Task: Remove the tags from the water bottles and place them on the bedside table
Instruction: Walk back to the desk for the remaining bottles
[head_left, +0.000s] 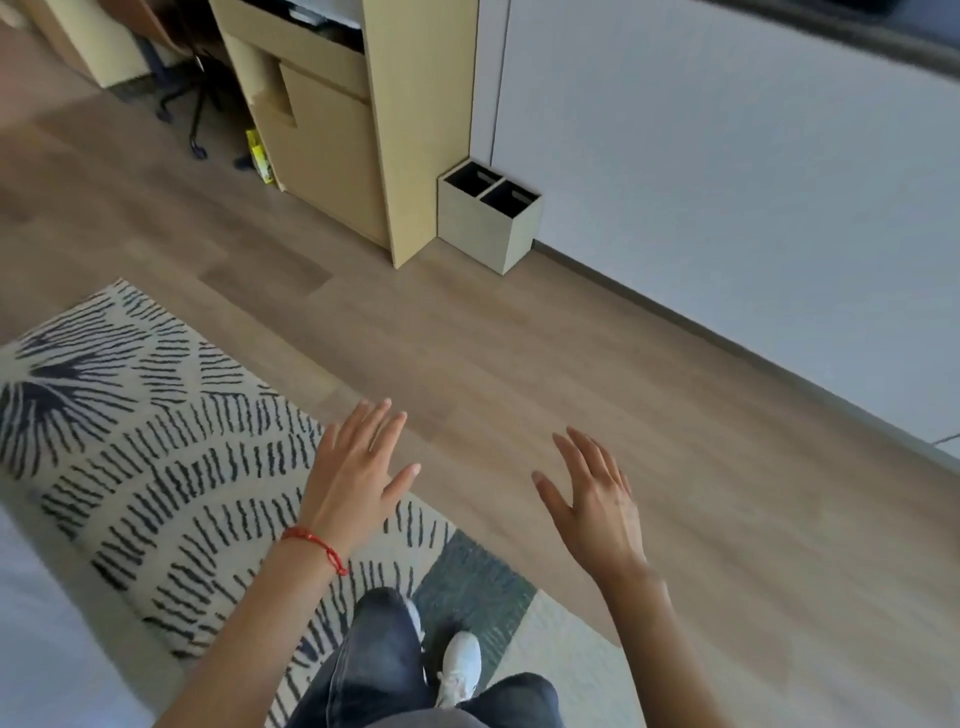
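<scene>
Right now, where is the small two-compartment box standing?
In the head view, the two-compartment box stands on the wooden floor at upper centre, against the white wall, just right of the tall wooden cabinet.

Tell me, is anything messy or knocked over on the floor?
Nothing looks spilled or knocked over. The two-slot bin stands upright by the wall, and the patterned rug lies flat. Both hands are open and empty.
</scene>
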